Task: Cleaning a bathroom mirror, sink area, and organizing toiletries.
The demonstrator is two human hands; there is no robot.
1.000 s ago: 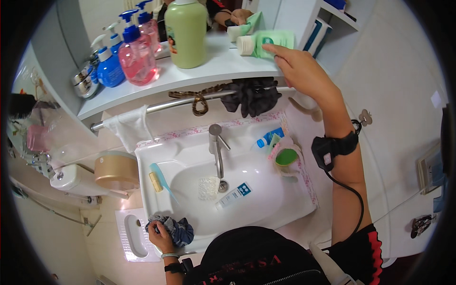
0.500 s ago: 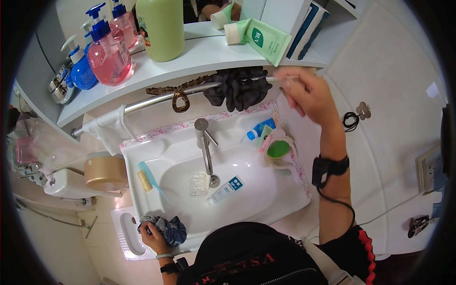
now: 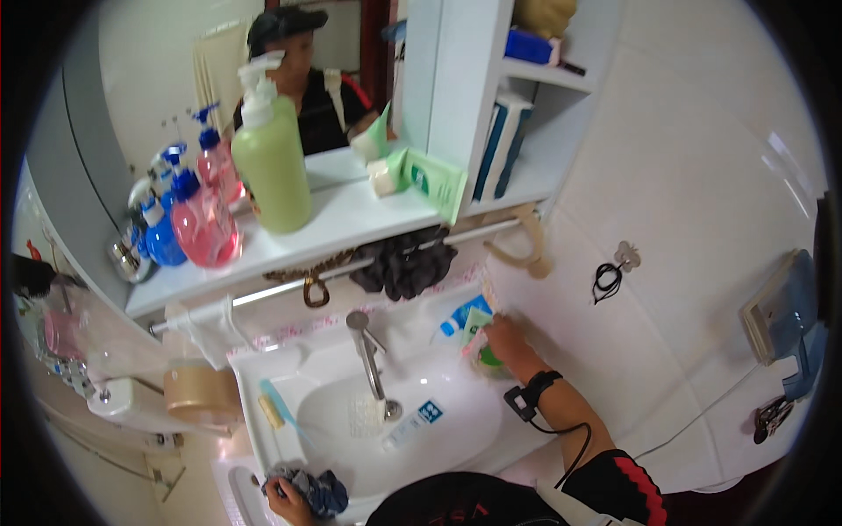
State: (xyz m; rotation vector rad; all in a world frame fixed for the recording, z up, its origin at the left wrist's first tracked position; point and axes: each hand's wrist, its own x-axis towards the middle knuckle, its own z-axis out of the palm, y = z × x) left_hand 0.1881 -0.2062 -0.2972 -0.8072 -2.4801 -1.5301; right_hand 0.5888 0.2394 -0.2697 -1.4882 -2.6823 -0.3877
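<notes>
My left hand is closed on a bundle of grey and dark-blue scrunchies at the basin's front left corner. My right hand is at the back right corner of the white washbasin, over a pink-edged container with a green inside. Its fingers are blurred and partly hidden, so a grip cannot be made out. Beside the fingertips are a light-green tube and a blue-capped tube. Above, a black scrunchie and a beige curved hair clip hang on the metal rail.
A steel faucet stands at the basin's back. In the bowl lie a white-and-blue tube and a clear textured mat. A light-blue comb rests on the left rim. Pump bottles crowd the white shelf overhead.
My right hand has left the rail's right end and come down to the basin's back right corner. The beige hair clip now shows on the rail. The view has tilted up toward the mirror.
</notes>
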